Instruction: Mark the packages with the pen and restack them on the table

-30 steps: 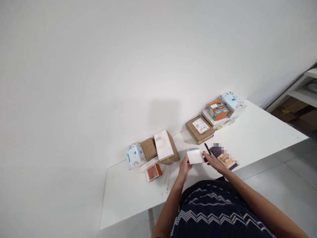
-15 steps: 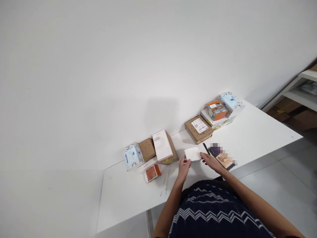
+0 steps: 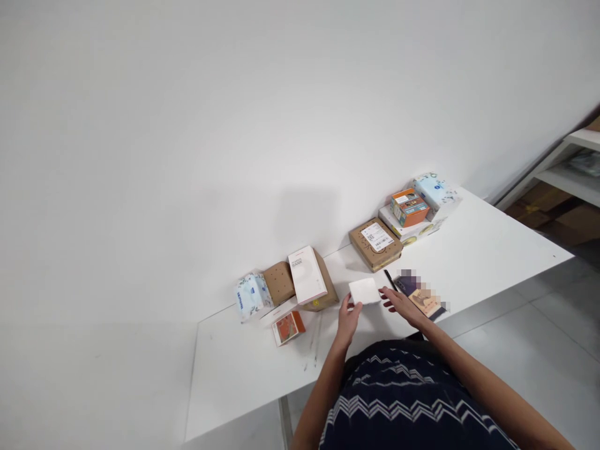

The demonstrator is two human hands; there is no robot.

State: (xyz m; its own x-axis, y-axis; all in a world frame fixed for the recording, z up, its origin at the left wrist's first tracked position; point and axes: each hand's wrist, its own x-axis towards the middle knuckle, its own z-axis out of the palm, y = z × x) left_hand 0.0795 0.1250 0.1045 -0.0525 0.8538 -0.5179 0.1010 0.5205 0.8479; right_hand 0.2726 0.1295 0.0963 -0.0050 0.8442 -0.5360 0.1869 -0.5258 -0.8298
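Observation:
A small white square box [image 3: 364, 292] is in front of my body, near the middle of the table. My left hand [image 3: 348, 316] has its thumb and fingers closed on the box's left corner. Beside the right edge is my right hand [image 3: 398, 304], its fingers apart and holding nothing; a narrow gap shows between it and the box. Just past the right hand lie a black pen [image 3: 390, 280] and a dark phone-like item with a tan picture [image 3: 425, 300], partly blurred.
Along the wall stand a white power bank box [image 3: 307, 275], a brown carton [image 3: 279, 282], a tissue pack [image 3: 253, 296], a labelled cardboard box [image 3: 376, 244], an orange box [image 3: 410, 208] and another tissue pack [image 3: 435, 192]. A small orange-and-white box [image 3: 287, 328] and thin sticks [image 3: 317, 340] lie left on the white table [image 3: 234, 381].
My right hand has come slightly away from the white box, its fingers spreading. My left hand keeps its hold, and the box has barely moved.

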